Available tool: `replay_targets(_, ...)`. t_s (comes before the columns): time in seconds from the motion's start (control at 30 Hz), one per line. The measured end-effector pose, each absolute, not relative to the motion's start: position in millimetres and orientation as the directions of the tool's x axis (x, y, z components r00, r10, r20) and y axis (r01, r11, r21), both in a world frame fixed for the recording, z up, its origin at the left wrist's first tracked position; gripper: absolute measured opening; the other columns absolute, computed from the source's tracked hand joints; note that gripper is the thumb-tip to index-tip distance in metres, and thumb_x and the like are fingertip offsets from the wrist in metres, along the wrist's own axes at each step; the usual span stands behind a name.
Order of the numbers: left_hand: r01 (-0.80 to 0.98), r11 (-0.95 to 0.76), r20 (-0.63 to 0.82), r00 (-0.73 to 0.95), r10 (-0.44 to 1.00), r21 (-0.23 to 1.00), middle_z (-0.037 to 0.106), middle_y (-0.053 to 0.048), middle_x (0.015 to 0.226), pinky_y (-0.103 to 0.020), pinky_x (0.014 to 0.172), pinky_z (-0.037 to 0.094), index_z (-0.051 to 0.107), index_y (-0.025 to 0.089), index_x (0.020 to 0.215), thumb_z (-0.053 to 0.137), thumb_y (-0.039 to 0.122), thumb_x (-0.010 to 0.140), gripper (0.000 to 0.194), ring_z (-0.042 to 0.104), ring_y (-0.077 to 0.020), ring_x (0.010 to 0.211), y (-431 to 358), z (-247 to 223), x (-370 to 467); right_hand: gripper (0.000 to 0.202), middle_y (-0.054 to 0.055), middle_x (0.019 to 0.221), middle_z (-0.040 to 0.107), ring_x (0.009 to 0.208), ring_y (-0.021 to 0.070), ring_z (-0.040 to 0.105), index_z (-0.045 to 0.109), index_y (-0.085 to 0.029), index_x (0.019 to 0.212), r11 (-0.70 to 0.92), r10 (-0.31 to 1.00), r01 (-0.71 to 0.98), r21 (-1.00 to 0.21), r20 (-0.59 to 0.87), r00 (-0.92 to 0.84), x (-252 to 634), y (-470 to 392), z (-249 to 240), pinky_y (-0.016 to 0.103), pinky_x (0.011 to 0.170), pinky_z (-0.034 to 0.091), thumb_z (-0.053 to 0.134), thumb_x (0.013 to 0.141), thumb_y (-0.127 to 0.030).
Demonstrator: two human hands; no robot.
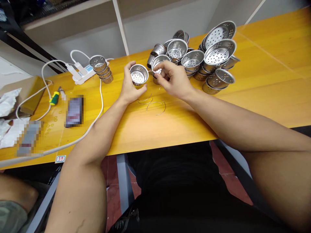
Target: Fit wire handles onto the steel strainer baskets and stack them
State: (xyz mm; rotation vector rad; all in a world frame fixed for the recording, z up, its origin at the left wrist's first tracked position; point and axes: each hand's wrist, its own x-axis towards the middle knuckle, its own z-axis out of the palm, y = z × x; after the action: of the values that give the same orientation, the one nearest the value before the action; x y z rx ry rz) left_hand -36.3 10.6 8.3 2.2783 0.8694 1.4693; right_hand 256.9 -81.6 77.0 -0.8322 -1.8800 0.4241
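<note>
Head view, left to right, places given off the fingers. Well left of the left fingers (129, 67): cardboard box (36, 97) with crumpled white wrapping (11, 100) beside it, and nearer the person a pixelated grey item (30, 137). Closer in, left of the same fingers: screwdriver-like tool (54, 98), green-and-yellow handle; small ring-like bits (55, 118), too small to ID; pixelated dark item (74, 111). Power strip (84, 76) sits beyond those, two plugs in it. White cable (101, 97) runs between the dark item and the left forearm. Just left of the left fingers, apart from them: upright stack of metal cups (104, 74).

Left hand (126, 86): thumb and fingers closed around one perforated cup (139, 76), thumb on the near side, fingers on the left. Mouth tilted toward the camera, holes in the base visible.

Below and between both hands' fingers: a few bent wires (145, 104) lying loose on the table (267, 81).

Right hand (176, 79): thumb and index pinched on a thin wire (150, 72), just right of the cup rim. Can't tell if wire touches rim.

Right behind the right fingers: another cup (160, 60), partly hidden. Past it and right: cup cluster (193, 61), some stacked, some tipped. Farthest right of those fingers: wider cups (220, 53), nested and tilted; nearer the person, a tilted pair (220, 79).
</note>
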Motion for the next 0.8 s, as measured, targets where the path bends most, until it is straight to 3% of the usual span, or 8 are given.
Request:
replay_targets(0.13,0.321,-0.774,0.701,0.331,0.632,0.546,0.064,-0.018,0.186,-0.063,0.160,0.050,0.047,0.035,0.184,0.110,0.075,0.099,0.113,0.068,-0.0428,0.178,7,8,-34,0.064,0.002,0.083,0.062,0.075,0.0268,0.059,0.081,-0.032,0.130,0.702,0.708,0.351,-0.619,0.662,-0.247,257,-80,76,0.050,0.083,0.066,0.073,0.120,-0.094)
replay_targets(0.23,0.309,-0.767,0.691,0.333,0.642,0.563,0.073,-0.014,0.167,-0.064,0.152,0.057,0.062,0.032,0.169,0.116,0.079,0.090,0.107,0.075,-0.0417,0.166,2,11,-31,0.061,0.002,0.083,0.061,0.076,0.0271,0.061,0.081,-0.032,0.130,0.697,0.713,0.347,-0.628,0.658,-0.243,257,-77,73,0.049,0.083,0.067,0.078,0.119,-0.092)
replay_targets(0.33,0.273,-0.769,0.689,0.341,0.639,0.578,0.077,-0.011,0.154,-0.060,0.142,0.066,0.067,0.030,0.159,0.116,0.081,0.088,0.100,0.082,-0.0362,0.149,0,12,-27,0.056,0.002,0.085,0.062,0.078,0.0261,0.062,0.082,-0.030,0.129,0.692,0.720,0.337,-0.639,0.650,-0.244,256,-77,72,0.047,0.083,0.066,0.085,0.118,-0.085)
replay_targets(0.6,0.175,-0.794,0.699,0.390,0.599,0.583,0.078,-0.008,0.144,-0.056,0.126,0.073,0.060,0.030,0.156,0.110,0.086,0.092,0.098,0.086,-0.0291,0.130,-2,6,-16,0.051,0.001,0.083,0.061,0.078,0.0260,0.061,0.080,-0.030,0.122,0.674,0.738,0.341,-0.656,0.627,-0.251,250,-82,75,0.047,0.082,0.065,0.087,0.118,-0.080)
replay_targets(0.8,0.131,-0.799,0.708,0.396,0.585,0.587,0.071,-0.007,0.147,-0.054,0.128,0.070,0.051,0.034,0.159,0.105,0.092,0.095,0.102,0.082,-0.0284,0.134,1,2,-15,0.055,0.001,0.082,0.059,0.078,0.0253,0.059,0.076,-0.031,0.118,0.649,0.760,0.324,-0.689,0.611,-0.222,249,-86,80,0.044,0.077,0.060,0.089,0.114,-0.085)
